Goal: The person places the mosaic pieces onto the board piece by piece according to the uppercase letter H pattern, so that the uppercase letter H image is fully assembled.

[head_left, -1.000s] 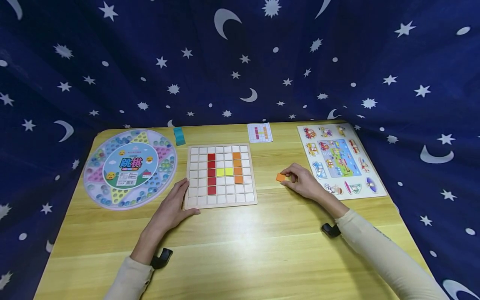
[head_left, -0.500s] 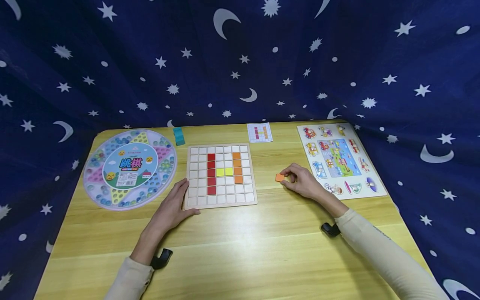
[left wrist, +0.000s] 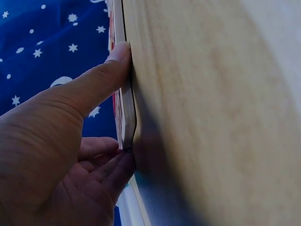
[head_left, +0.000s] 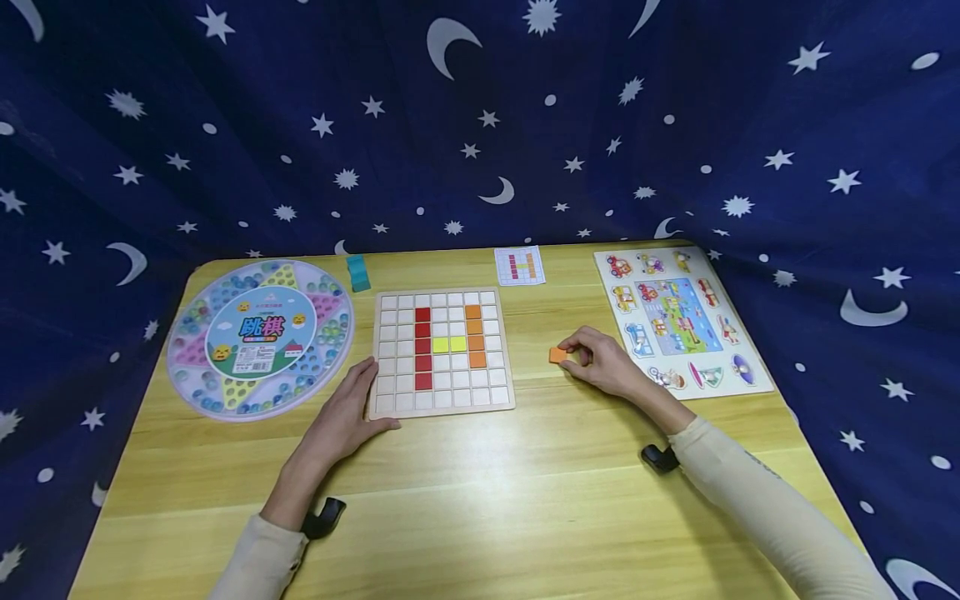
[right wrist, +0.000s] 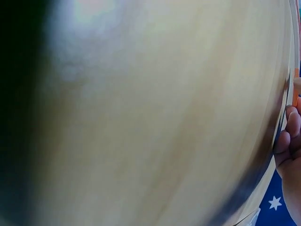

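Note:
My right hand pinches an orange square tile between thumb and fingers, to the right of the wooden grid board. The right wrist view shows only a sliver of that orange tile and part of the hand at its right edge. My left hand rests at the board's near left corner, fingers along the left side and thumb against the front edge. On the board are a column of red tiles, two yellow tiles in a row, and a column of orange tiles.
Behind the board lie a small pattern card with a similar coloured figure and a teal piece. A round marble game board is at the left. At the right lies a picture puzzle board. A dark starry cloth hangs behind the table.
The orange tile has shifted very slightly left in the right hand's fingers. The left hand and the grid board have stayed in place.

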Tool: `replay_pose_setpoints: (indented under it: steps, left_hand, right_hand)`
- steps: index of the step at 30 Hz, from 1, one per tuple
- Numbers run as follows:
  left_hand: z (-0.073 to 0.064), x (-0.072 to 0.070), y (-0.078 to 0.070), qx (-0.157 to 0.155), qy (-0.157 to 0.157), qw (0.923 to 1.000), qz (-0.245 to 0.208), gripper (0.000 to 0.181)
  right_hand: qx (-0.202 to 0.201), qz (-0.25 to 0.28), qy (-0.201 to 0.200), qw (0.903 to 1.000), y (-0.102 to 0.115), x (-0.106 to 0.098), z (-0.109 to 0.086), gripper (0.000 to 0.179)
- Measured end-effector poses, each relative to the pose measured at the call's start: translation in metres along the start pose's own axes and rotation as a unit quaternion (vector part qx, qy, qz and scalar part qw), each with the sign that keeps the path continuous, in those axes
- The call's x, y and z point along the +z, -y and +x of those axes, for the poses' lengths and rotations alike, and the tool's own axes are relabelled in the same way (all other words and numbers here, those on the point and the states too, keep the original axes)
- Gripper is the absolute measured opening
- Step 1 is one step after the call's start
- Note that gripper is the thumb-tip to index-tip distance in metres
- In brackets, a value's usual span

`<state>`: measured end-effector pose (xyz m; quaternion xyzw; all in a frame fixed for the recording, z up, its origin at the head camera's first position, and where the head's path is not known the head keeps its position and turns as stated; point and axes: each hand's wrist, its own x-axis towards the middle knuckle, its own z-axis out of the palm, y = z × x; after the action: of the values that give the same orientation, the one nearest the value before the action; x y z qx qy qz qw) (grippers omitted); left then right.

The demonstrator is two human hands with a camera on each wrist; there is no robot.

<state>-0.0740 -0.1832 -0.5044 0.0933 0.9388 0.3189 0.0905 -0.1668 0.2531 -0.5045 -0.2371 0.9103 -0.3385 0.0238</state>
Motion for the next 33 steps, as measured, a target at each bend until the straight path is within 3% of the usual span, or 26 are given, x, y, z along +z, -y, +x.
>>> replay_pose_setpoints:
  steps: [21,33]
  left_hand:
    - [0.001,-0.001,-0.001,-0.007,0.005,1.0,-0.001,0.104]
    - [0.001,-0.001,-0.003,-0.007,0.01,0.9999,-0.001,0.104]
  right_hand:
    - [-0.014,0.026,0.03,0.9991,0.025,0.01,0.023,0.024]
    - [-0.059,0.055,0.064,0.9947,0.056,0.037,0.043,0.023]
